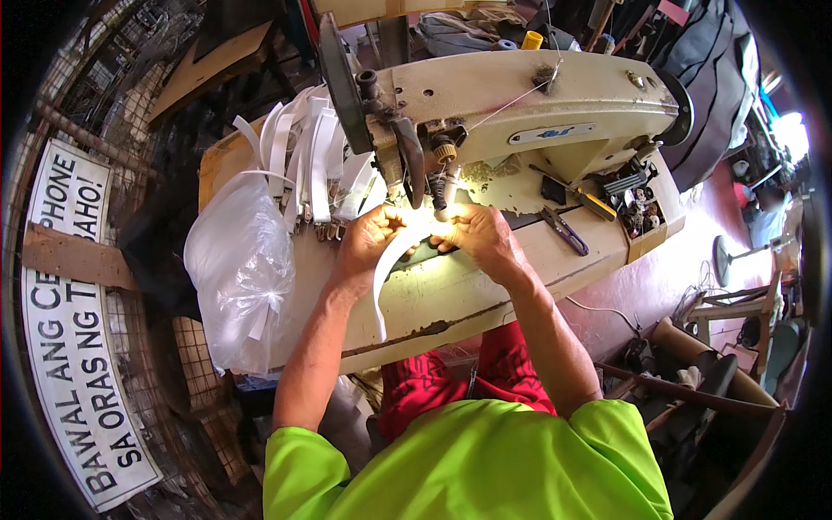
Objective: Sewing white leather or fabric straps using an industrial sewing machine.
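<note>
A white strap (386, 269) curves down from under the needle area of a cream sewing machine (520, 95), its loose end hanging toward the table's front edge. My left hand (374, 238) pinches the strap on its left side, fingers closed. On the other side my right hand (482, 236) grips the same strap close to the presser foot, its fingers bent together. Bright lamp light washes out the spot between the hands, so the stitching point cannot be made out. A white thread runs from the top of the machine down to its front.
Many white straps with metal ends (314, 165) are piled left of the machine. A clear plastic bag (243, 269) bulges at the table's left edge. At right lie thread snips (565, 231), a yellow-handled screwdriver (596, 204) and a tray of bobbins (641, 211).
</note>
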Demonstrator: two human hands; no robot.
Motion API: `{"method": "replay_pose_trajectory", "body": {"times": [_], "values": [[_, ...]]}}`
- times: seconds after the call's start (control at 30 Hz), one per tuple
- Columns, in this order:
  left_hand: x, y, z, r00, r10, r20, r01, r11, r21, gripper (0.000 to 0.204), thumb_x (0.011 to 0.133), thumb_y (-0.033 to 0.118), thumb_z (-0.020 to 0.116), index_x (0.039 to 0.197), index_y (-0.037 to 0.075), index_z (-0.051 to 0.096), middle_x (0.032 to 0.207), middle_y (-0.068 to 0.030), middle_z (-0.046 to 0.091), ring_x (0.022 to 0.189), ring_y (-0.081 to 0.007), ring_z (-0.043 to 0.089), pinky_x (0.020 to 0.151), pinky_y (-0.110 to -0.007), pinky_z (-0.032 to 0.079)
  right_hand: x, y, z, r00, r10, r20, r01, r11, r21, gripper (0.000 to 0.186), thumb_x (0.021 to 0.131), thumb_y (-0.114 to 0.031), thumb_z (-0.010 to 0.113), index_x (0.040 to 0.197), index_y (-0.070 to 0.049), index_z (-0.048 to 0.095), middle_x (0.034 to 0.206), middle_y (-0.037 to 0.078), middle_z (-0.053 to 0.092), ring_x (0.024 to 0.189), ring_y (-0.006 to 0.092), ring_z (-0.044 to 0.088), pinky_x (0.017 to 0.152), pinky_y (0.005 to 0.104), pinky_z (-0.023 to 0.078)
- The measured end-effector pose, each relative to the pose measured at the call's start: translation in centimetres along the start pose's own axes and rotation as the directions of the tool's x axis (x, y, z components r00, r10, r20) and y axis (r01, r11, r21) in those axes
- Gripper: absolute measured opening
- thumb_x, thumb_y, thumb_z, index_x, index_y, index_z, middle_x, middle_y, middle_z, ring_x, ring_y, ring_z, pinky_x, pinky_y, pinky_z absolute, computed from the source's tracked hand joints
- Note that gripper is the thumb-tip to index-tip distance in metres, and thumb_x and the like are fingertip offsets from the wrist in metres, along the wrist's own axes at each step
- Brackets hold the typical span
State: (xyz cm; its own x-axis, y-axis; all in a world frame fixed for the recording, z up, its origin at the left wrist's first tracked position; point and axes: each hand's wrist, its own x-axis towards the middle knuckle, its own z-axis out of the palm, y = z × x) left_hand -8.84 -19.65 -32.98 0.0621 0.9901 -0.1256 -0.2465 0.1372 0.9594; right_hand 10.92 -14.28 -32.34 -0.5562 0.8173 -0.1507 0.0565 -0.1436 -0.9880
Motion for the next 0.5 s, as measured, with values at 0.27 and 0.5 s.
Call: {"method": "replay_pose_trajectory", "body": {"times": [0.27,0.5], "values": [[-0.3,1.4,-0.1,0.999,0.003,0.050,-0.003,1.000,0.000,0.019,0.089,0.013,0.066,0.101,-0.001,0.063,0.085,-0.0029,0.064,0.072,-0.0070,0.060,0.066,-0.020,0.049,0.4,0.2,0.9,0.997,-0.062,-0.055,0.058,0.996,-0.069,0.020,0.082,-0.014,0.071,0.093,0.002,0.067,0.073,0.002,0.067,0.063,0.0073,0.058,0.058,0.0230,0.047],[0.0,1.3,-0.4,0.997,-0.006,0.071,-0.002,0.993,0.115,0.016,0.088,0.012,0.066,0.095,-0.001,0.064,0.085,-0.0052,0.066,0.072,-0.0095,0.061,0.068,-0.023,0.049,0.4,0.8,1.3,0.985,-0.073,-0.155,0.073,0.997,-0.008,0.015,0.082,-0.009,0.070,0.092,0.002,0.067,0.073,0.003,0.066,0.064,0.0068,0.058,0.058,0.0217,0.046]]}}
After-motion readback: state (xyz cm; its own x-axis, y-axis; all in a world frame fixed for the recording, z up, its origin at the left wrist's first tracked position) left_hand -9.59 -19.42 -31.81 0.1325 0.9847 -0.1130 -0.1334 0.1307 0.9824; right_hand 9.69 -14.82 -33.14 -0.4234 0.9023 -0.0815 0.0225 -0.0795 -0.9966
